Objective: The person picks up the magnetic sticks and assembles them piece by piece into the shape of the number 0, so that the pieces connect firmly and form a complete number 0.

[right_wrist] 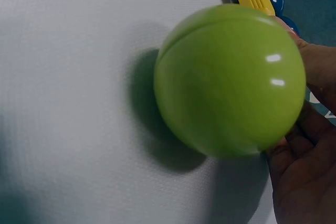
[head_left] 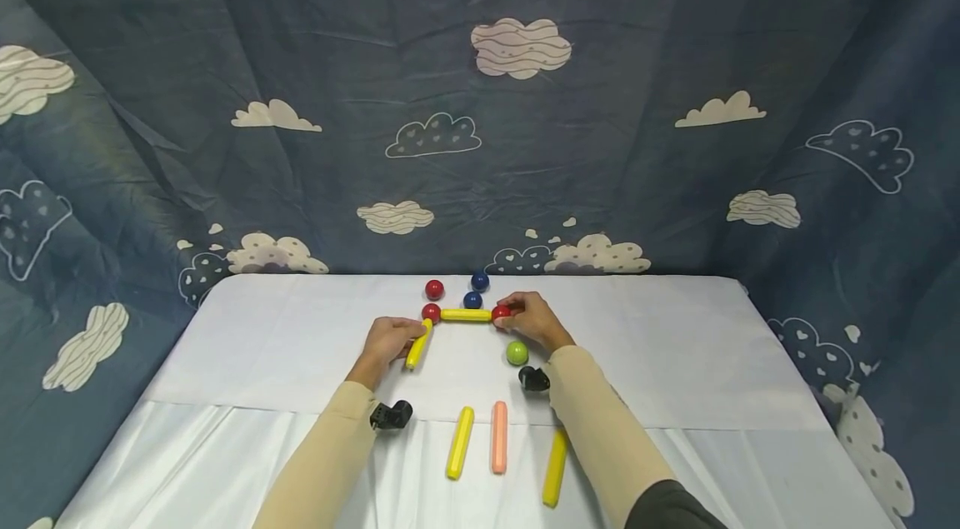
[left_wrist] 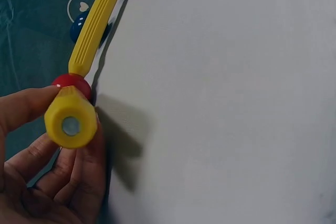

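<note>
My left hand pinches a yellow magnetic rod, which slants toward me from a red ball. From that ball a second yellow rod runs sideways to another red ball, which my right hand grips between thumb and fingers. The left wrist view shows the held rod's round metal tip facing the camera, with the linked pieces beyond it. A green ball hides much of the right hand's grip in the right wrist view.
Two blue balls and a loose red ball sit behind the linked pieces. Nearer me lie a yellow rod, a pink rod and another yellow rod beside the right sleeve. A white cloth covers the table.
</note>
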{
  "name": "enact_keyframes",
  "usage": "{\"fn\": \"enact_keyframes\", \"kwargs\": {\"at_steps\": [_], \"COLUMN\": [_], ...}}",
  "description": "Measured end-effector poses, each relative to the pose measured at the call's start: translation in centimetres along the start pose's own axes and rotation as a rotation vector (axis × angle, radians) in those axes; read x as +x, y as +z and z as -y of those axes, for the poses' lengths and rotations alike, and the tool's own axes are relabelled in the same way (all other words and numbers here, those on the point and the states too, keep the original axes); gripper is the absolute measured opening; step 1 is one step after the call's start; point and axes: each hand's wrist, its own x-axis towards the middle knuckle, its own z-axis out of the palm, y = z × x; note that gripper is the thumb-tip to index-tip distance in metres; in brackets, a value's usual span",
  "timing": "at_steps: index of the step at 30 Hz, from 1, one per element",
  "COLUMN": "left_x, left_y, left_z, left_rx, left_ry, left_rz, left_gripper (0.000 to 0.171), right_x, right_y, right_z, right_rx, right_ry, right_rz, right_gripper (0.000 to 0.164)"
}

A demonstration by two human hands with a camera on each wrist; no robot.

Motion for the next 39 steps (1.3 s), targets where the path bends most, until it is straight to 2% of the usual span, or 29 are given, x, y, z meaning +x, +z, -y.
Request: {"fn": "enact_keyframes", "kwargs": {"at_steps": [11, 19, 26, 31, 34, 39], "left_x": [0.2, 0.4, 1.6, 2.6, 3.3, 4.7], "left_y": [0.0, -0.4, -0.9, -0.8, -0.6, -0.1], "left_z": [-0.2, -0.4, -1.7, -3.3, -3.9, -4.2], "left_rx": [0.187, 0.232, 0.303, 0.370, 0.389, 0.412], "left_ry": [0.069, 0.098, 0.122, 0.179, 0.215, 0.227], "left_rz": [-0.016, -0.009, -0.032, -0.048, -0.038, 0.015], "left_gripper": [0.024, 0.023, 0.032, 0.037, 0.042, 0.052], "right_x": [0.1, 0.1, 0.0, 0.0, 0.0, -0.4], "right_y": [0.2, 0.0, 0.0, 0.0, 0.1, 0.2], "right_z": [0.0, -0.2, -0.1, -0.2, -0.1, -0.2], "right_rx": [0.000, 0.002, -0.006, 0.001, 0.007, 0.023], "right_ry": [0.018, 0.019, 0.002, -0.011, -0.009, -0.009], "right_rz": [-0.006, -0.013, 0.001, -0.003, -0.010, -0.021], "right_gripper": [0.035, 0.034, 0.035, 0.036, 0.036, 0.035]}}
